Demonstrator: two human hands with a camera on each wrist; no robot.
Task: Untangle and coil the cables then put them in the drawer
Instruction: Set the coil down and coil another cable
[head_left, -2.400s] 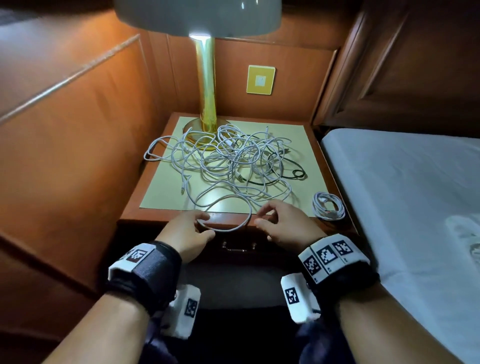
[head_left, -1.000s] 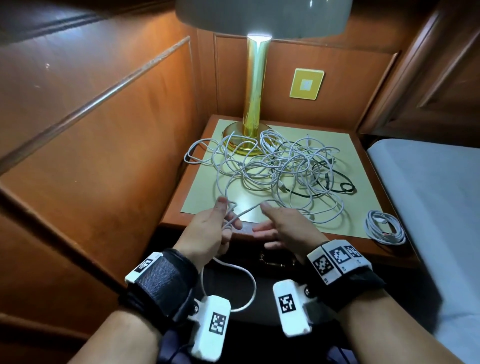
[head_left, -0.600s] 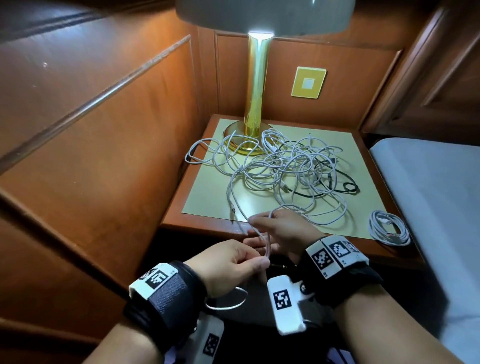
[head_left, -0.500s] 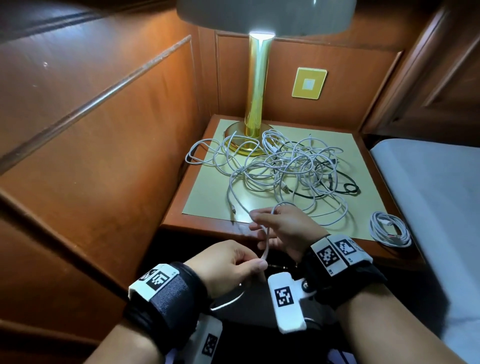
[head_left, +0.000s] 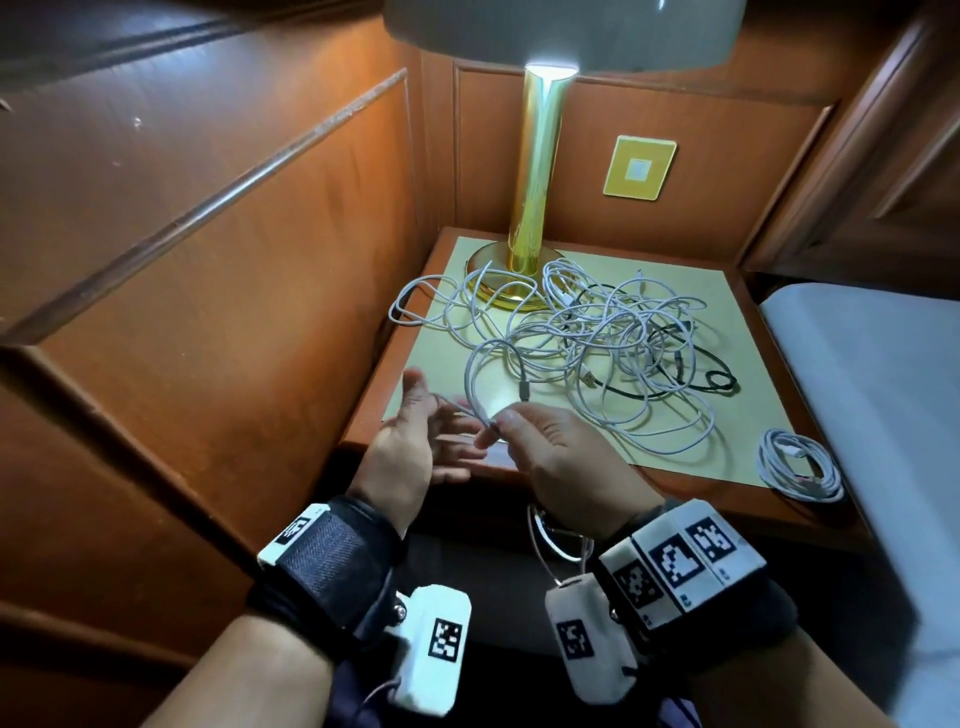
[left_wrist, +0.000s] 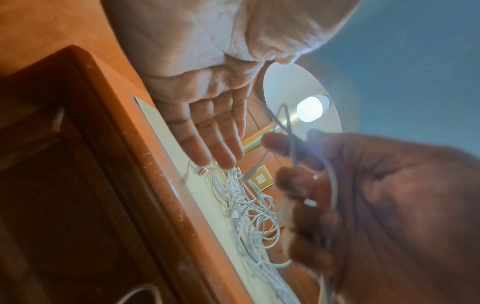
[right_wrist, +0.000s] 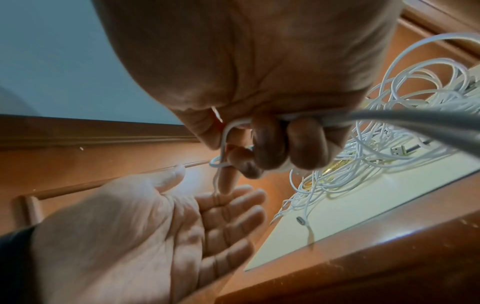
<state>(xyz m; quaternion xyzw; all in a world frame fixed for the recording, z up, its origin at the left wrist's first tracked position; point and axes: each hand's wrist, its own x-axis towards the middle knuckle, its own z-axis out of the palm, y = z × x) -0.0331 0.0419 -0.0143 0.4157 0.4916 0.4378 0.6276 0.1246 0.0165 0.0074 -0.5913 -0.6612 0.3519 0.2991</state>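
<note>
My right hand (head_left: 550, 452) pinches a white cable (head_left: 475, 387) in curled fingers above the surface's (head_left: 524, 470) front edge, feeding it toward my left hand (head_left: 415, 441), fingers spread flat to receive loops, while the tangle (head_left: 597, 332) waits behind.

We see the only strong light coming from the lamp (head_left: 540, 171) beyond our hands, its bulb blown out to white glare under the shade, warming the wood panels nearby while the space below our wrists falls into deep shadow. In the left wrist view the right hand (left_wrist: 376, 205) is dark and smeared with motion blur, backlit by the bulb. In the right wrist view the left hand (right_wrist: 145, 232) is soft and blurred too, and straight edges bow strongly toward the borders.
</note>
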